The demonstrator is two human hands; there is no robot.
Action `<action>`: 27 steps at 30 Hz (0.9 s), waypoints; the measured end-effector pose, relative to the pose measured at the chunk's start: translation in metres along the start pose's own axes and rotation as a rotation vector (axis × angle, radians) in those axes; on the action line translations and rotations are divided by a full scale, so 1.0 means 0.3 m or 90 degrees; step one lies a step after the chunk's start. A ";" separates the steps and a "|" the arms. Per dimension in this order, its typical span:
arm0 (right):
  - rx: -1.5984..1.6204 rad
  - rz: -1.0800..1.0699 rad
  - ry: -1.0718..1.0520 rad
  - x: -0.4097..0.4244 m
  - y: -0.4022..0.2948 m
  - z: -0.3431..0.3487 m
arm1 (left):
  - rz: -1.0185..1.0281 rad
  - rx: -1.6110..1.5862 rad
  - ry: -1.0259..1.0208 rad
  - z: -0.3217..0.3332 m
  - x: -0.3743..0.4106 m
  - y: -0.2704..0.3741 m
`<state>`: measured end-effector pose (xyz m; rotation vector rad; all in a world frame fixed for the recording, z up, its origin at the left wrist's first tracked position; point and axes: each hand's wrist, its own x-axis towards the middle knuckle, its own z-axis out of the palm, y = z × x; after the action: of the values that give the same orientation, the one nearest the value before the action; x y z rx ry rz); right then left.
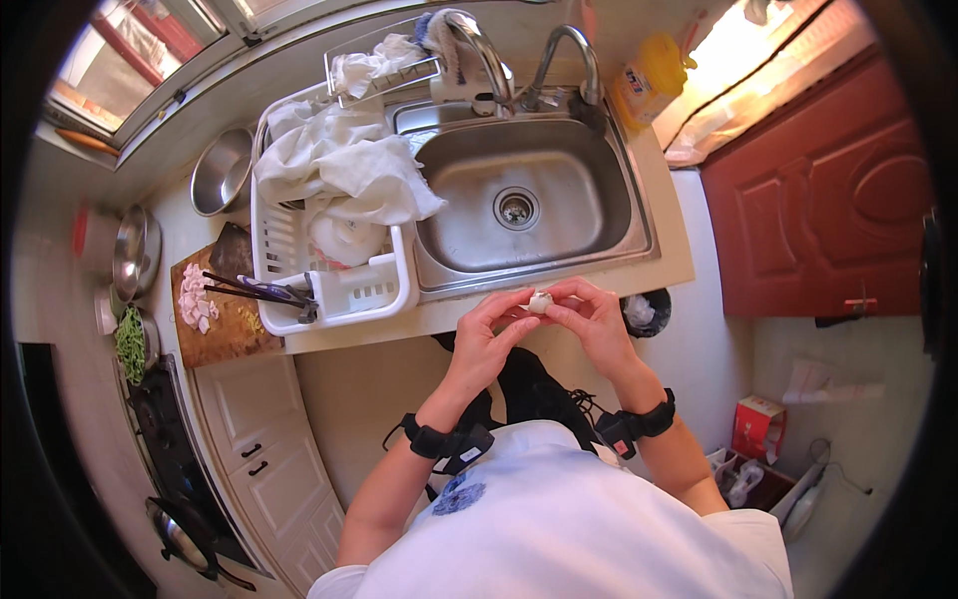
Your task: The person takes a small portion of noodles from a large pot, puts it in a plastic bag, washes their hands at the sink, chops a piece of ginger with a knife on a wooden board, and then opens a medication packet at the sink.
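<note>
Just in front of the sink's near edge, my left hand and my right hand meet at the fingertips. Between them they hold a small whitish bulb, which looks like a garlic clove or small head of garlic. Both thumbs and forefingers press on it. Beyond the hands lies the stainless steel sink with its drain in view. Below the right hand, by the counter's edge, is a black waste bin with a pale plastic bag or scrap in it.
A white dish rack holds a cloth, a bowl and chopsticks. Further left are a wooden cutting board with chopped pale meat, a cleaver blade, green beans and metal bowls. Two faucets rise behind the sink.
</note>
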<state>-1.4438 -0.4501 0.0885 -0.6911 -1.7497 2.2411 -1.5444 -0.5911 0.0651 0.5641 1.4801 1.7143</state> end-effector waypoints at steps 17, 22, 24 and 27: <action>0.051 0.007 0.150 -0.016 0.177 -0.049 | 0.132 0.231 0.060 0.066 0.046 -0.093; 0.012 -0.020 0.148 0.078 0.155 -0.110 | -0.058 0.097 0.086 0.038 0.124 -0.126; -0.011 -0.044 0.116 0.128 0.153 -0.133 | -0.113 0.024 0.098 0.050 0.169 -0.112; -0.005 -0.047 0.092 0.198 0.165 -0.167 | -0.147 -0.022 0.141 0.070 0.238 -0.096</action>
<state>-1.4652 -0.3944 0.0184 -0.7577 -1.6882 2.0818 -1.5629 -0.5215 0.0306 0.1794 1.5981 1.6559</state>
